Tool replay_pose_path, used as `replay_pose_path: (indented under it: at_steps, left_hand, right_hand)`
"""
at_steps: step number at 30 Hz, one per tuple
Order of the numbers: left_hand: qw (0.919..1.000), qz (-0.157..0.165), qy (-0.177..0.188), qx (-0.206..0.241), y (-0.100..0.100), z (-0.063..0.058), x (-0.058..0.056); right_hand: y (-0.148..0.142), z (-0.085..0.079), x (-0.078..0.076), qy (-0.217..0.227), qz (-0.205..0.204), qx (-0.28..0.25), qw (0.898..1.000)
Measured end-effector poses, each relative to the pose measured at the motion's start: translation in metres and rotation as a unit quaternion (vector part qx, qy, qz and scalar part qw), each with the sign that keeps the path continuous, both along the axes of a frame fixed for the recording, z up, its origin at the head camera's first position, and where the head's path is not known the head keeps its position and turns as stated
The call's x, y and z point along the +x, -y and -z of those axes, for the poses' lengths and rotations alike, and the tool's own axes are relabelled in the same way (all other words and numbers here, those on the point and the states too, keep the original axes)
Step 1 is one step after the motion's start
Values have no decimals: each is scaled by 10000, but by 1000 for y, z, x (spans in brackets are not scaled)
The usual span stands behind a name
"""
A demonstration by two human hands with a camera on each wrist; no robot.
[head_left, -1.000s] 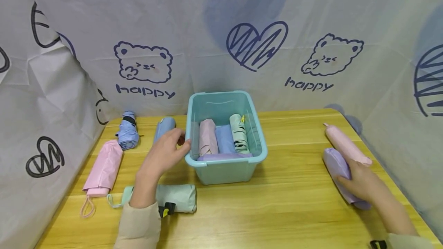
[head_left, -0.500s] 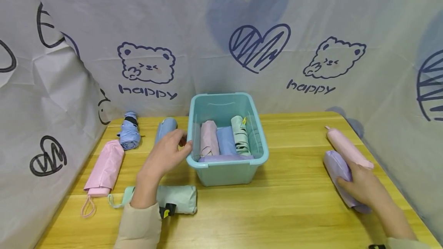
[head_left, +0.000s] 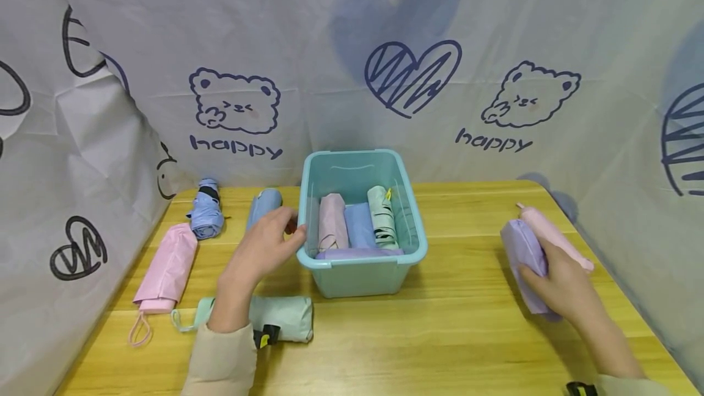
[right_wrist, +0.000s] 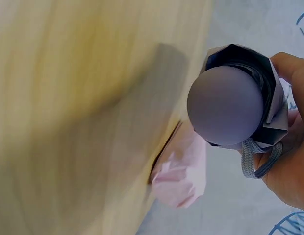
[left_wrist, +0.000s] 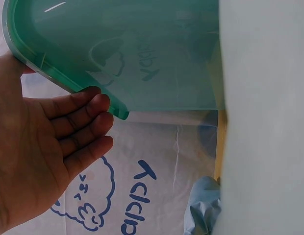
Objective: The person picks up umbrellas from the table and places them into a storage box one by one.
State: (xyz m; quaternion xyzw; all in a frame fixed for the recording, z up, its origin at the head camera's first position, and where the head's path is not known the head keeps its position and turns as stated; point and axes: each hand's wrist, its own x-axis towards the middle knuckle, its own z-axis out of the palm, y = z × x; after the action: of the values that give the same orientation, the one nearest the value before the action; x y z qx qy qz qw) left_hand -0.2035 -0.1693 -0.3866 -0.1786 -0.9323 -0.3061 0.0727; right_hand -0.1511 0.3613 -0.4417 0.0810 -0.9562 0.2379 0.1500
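An open stretch of bench runs between the bin and the purple umbrella in the right grip. The bin's raised rim stands across that path, though its mouth gapes open above the umbrellas lying low inside. The left grip blocks the rim's left side. A pink umbrella crowds the right grip, with the cloth wall beyond.
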Motion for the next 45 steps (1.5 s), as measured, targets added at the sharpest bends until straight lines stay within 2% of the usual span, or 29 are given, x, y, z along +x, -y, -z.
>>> replay_pose_path:
  at_steps: [8, 18, 29, 35, 45]
  left_hand:
    - [10000, -40, 38, 3, 0, -2, 0]
    - [10000, -52, 19, 13, 0, -2, -1]
    - [10000, -34, 71, 8, 0, -4, -2]
    - [10000, 2, 45, 9, -1, -4, -3]
    - [10000, -20, 68, 21, -1, -3, -4]
  right_hand:
    - [22, -15, -8, -369, 57, -176, 9991]
    - [57, -47, -25, -506, -89, -198, 9985]
    - [95, -85, -38, -294, -450, -215, 9983]
    - [113, -102, -46, -169, -621, -67, 9979]
    - [139, -127, -60, -88, -1123, 619, 9917]
